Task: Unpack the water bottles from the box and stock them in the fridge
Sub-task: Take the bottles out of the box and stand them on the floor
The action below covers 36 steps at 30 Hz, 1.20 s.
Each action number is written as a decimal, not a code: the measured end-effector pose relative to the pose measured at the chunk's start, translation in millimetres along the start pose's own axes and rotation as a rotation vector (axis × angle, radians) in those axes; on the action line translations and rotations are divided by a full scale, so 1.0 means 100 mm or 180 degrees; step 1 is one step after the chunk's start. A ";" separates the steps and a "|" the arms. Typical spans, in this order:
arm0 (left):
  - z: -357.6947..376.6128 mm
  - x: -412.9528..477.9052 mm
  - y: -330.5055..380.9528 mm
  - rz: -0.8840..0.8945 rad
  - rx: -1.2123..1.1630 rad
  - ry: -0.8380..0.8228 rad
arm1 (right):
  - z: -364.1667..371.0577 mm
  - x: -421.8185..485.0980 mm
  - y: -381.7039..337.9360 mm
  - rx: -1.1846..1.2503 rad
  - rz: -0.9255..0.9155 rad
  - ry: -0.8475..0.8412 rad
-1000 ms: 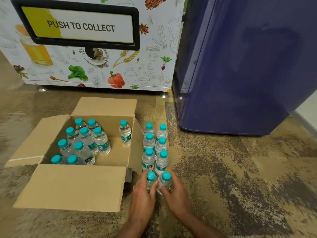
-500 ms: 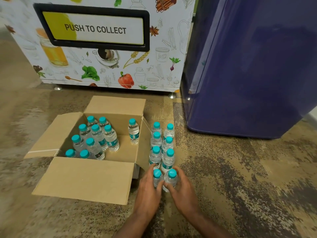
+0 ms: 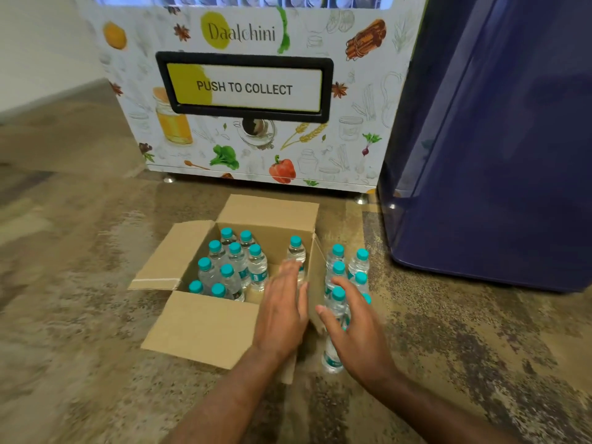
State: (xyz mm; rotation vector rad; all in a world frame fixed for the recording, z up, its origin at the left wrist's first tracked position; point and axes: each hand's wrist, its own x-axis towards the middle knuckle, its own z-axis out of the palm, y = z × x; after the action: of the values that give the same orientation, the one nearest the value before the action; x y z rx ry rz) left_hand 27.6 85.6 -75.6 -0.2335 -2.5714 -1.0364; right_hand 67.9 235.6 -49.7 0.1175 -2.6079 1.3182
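The left hand (image 3: 282, 315) hovers over the box (image 3: 198, 328) edge, right hand (image 3: 355, 334) above floor bottles (image 3: 362, 261); both grips apart, empty.

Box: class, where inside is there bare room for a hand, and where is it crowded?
Free: bare bottom of the box between the bottle cluster and the lone bottle near its right wall. Crowded: its left half.

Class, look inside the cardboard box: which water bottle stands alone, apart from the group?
The bottle near the box's right wall, by the fingertips of the left hand. The other bottles in the box crowd together on its left side, across bare cardboard.
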 end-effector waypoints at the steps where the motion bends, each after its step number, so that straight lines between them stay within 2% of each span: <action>1: -0.11 0.04 -0.10 -0.0093 0.0124 -0.0075 | 0.05 0.02 -0.08 -0.0027 -0.0066 -0.0109; 10: -0.65 0.02 -0.91 -0.1172 0.1016 -0.0459 | 0.44 0.18 -0.44 -0.0404 -0.0386 -0.0793; 17: -0.61 0.07 -1.19 -0.1554 0.1074 -0.0541 | 0.98 0.47 -0.57 -0.0252 -0.0363 -0.1034; 25: -0.47 0.16 -1.19 -0.1872 0.0783 -0.0082 | 1.55 0.73 -0.35 -0.0012 -0.0214 -0.1215; 29: -0.43 0.15 -1.19 -0.2232 0.0864 0.0258 | 1.73 0.87 -0.30 0.0009 -0.0148 -0.1282; 36: -0.38 0.20 -1.24 -0.2388 0.0907 0.0283 | 1.97 1.07 -0.32 0.0089 -0.0143 -0.1387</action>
State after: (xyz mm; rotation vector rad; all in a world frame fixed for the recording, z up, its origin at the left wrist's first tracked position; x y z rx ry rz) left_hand -16.2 -29.6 -121.7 0.8865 -2.7180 -0.8360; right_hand -61.2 60.9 -113.3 0.5193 -2.9129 1.4493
